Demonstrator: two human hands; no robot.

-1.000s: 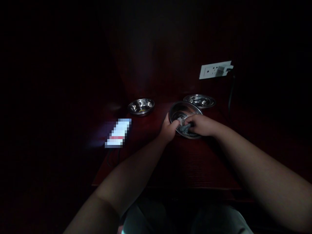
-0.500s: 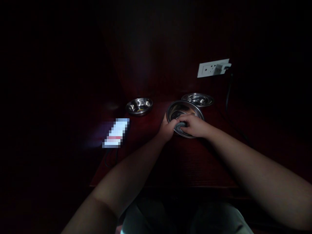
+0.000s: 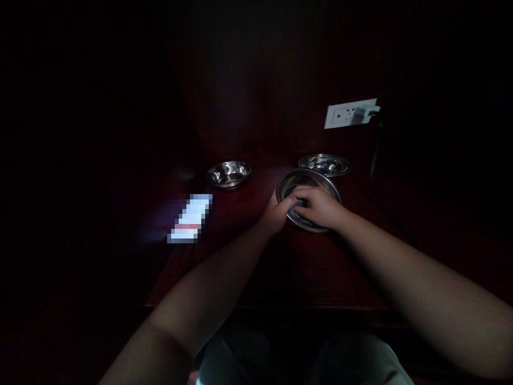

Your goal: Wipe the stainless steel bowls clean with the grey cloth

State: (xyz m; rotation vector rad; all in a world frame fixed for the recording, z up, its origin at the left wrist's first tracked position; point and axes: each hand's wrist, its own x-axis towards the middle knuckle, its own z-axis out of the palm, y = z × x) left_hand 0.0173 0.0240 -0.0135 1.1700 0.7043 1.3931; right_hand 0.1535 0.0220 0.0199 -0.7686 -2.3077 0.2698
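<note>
A steel dish (image 3: 298, 179) stands tilted on a dark wooden table (image 3: 312, 267). My left hand (image 3: 274, 213) grips its left rim, fingers closed around the edge. My right hand (image 3: 318, 206) is closed on a grey scrubbing pad (image 3: 295, 207) and presses it against the inside of the dish. Most of the pad is hidden under my fingers.
A steel bowl (image 3: 229, 174) sits left of the dish and a steel plate (image 3: 325, 163) behind it. A lit, blurred phone (image 3: 191, 218) lies at the table's left edge. A white wall socket (image 3: 350, 113) with a plug and dark cable (image 3: 374, 155) is at the back right. The room is very dark.
My right hand has slid the pad a little across the inside of the dish, covering more of it. The dish has shifted slightly. My left hand stays on the rim.
</note>
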